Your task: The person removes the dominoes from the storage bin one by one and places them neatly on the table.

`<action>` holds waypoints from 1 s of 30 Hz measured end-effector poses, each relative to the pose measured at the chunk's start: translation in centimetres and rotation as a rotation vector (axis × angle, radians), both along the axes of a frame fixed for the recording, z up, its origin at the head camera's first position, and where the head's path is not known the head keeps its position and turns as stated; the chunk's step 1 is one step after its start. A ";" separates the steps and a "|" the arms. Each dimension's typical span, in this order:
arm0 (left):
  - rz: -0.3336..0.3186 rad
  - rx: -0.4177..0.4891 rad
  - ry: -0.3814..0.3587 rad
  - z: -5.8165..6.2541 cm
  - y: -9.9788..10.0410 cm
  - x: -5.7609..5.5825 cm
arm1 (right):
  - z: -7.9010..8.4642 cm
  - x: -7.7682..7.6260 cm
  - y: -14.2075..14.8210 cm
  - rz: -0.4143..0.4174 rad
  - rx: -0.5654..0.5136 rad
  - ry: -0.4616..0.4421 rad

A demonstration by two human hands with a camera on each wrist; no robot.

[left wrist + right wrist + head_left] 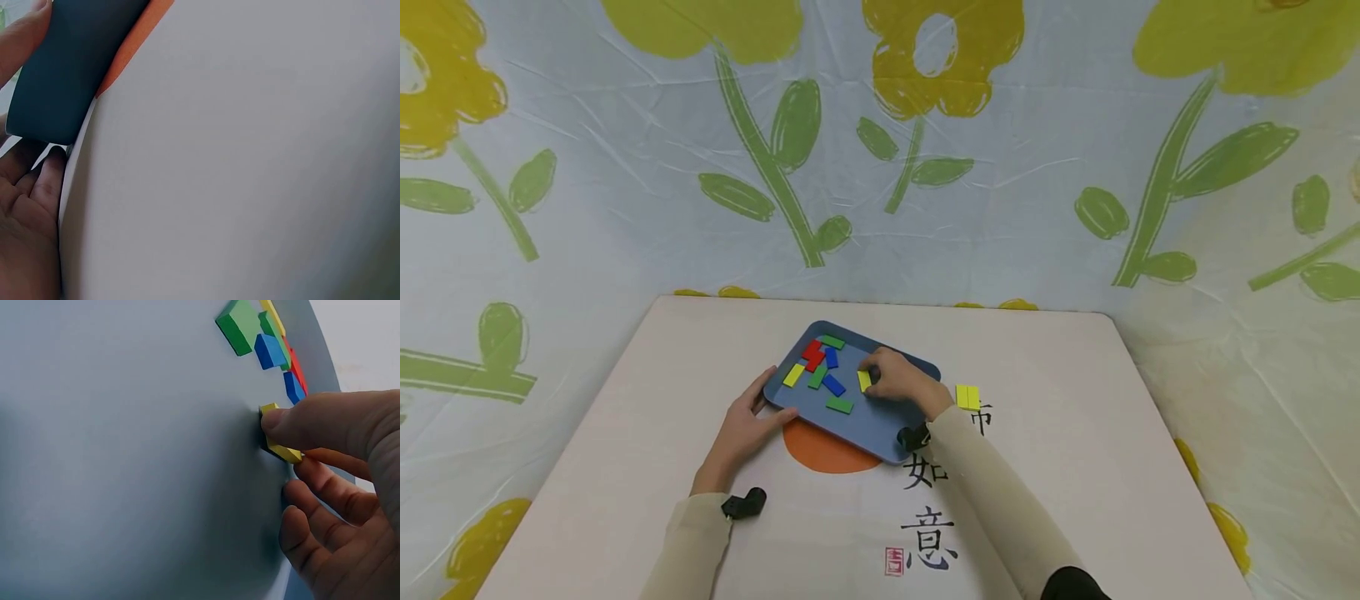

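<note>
My right hand [897, 377] pinches a yellow block [864, 382] between thumb and fingertips, grip narrow; in the right wrist view the thumb lies on the block's face, the other fingers bent behind and below. Block sits inside the blue-grey tray [880, 429], right of the loose cluster; can't tell if it touches the tray floor. My left hand [743, 433] holds the tray's near-left corner, thumb along the near rim, fingers at the left end, spread apart from the thumb.

Cluster, left half of tray: two red blocks [813, 356] touching, a blue block [831, 357] just beside them, a green block [832, 342] at the far side, another yellow block [794, 375] near the left end, a second green block [817, 377], a second blue block [833, 385], and a third green block [839, 405] nearest me. Two more yellow blocks [967, 397] lie side by side on the white tabletop [1075, 467], right of the tray. An orange printed shape [823, 450] runs partly under the tray; black characters [929, 542] are printed nearer me.
</note>
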State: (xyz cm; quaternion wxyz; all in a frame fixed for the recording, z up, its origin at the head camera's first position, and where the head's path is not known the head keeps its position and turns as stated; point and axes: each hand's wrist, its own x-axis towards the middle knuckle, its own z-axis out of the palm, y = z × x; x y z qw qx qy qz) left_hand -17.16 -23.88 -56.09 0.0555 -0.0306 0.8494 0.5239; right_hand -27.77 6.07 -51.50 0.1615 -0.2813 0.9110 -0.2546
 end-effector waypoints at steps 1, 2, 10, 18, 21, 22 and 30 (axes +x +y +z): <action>-0.001 0.000 0.002 0.0 0.0 0.0 | 0.0 0.0 0.1 -0.003 0.000 0.000; -0.002 -0.001 0.003 0.0 0.0 0.0 | 0.1 0.0 0.2 -0.009 -0.001 -0.003; 0.000 -0.007 0.004 0.1 0.1 0.0 | 0.7 0.3 1.3 -0.046 -0.059 -0.021; 0.004 -0.017 0.003 0.1 0.2 0.0 | 1.8 1.5 2.9 -0.138 -0.159 -0.051; 0.000 -0.010 0.006 0.1 0.2 0.0 | 2.4 2.2 3.6 -0.159 -0.182 -0.044; 0.002 -0.008 0.003 0.1 0.2 0.0 | 2.6 2.4 3.9 -0.164 -0.188 -0.037; -0.002 -0.009 0.009 0.1 0.2 0.0 | 3.2 4.1 7.2 -0.229 -0.263 0.013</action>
